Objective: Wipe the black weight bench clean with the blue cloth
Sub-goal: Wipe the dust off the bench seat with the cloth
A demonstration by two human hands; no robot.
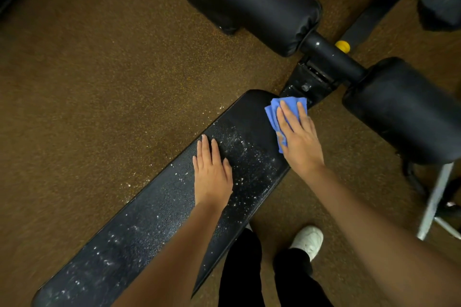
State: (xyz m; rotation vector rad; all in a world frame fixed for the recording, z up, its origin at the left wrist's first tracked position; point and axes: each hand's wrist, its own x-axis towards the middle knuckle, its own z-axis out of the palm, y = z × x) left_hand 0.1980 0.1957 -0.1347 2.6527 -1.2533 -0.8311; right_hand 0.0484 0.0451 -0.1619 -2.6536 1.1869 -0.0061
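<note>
The black weight bench (139, 227) runs diagonally from the lower left to the upper middle, its pad speckled with white dust and crumbs. The stretch near its far end looks darker and free of specks. My right hand (298, 137) lies flat on the folded blue cloth (272, 113), pressing it onto the far right edge of the pad. My left hand (212, 172) rests flat on the middle of the pad, fingers together, holding nothing.
Two black padded rollers (269, 5) (404, 107) sit on a bar beyond the bench end, with a yellow knob (342, 45) behind. Brown speckled floor (99, 82) surrounds the bench, with white crumbs beside it. My legs and a white shoe (308, 240) stand at the bottom right, near a grey metal frame (435, 202).
</note>
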